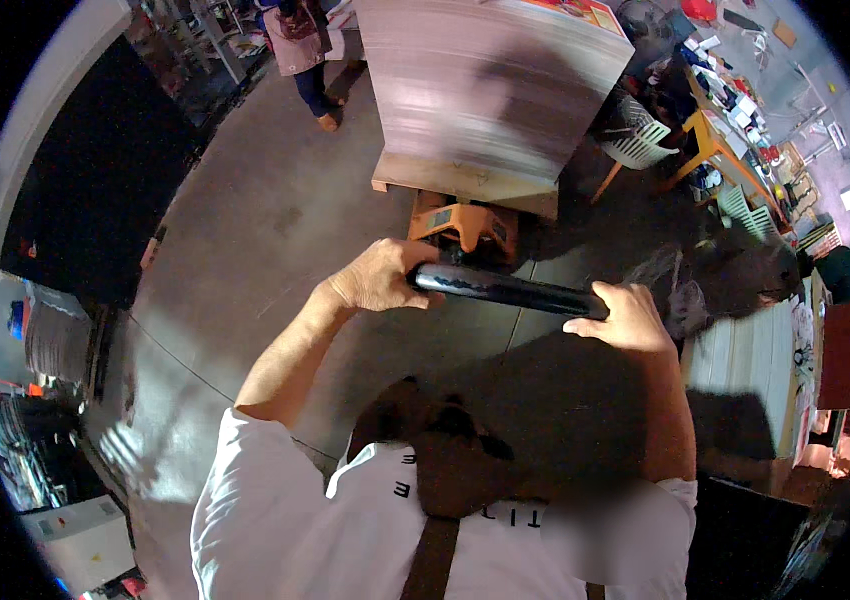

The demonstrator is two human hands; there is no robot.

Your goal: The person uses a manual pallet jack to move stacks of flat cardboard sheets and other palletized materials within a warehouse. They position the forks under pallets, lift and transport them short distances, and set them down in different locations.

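Note:
My left hand (381,277) is closed round the left end of a black handle bar (505,289). My right hand (629,318) grips its right end, the thumb along the near side. Beyond the bar is the orange body of a pallet jack (465,225), low at the front of a wooden pallet (465,180). A tall stack of flat sheets (485,85) stands on that pallet, with a printed red and yellow sheet partly visible on top. The jack's forks are hidden beneath the load.
A person (303,50) stands at the far left of the stack. To the right are a pale plastic chair (637,140), a cluttered orange table (710,140) and another sheet stack (740,365). A grey-white box (80,540) and a smaller stack (55,335) line the left side.

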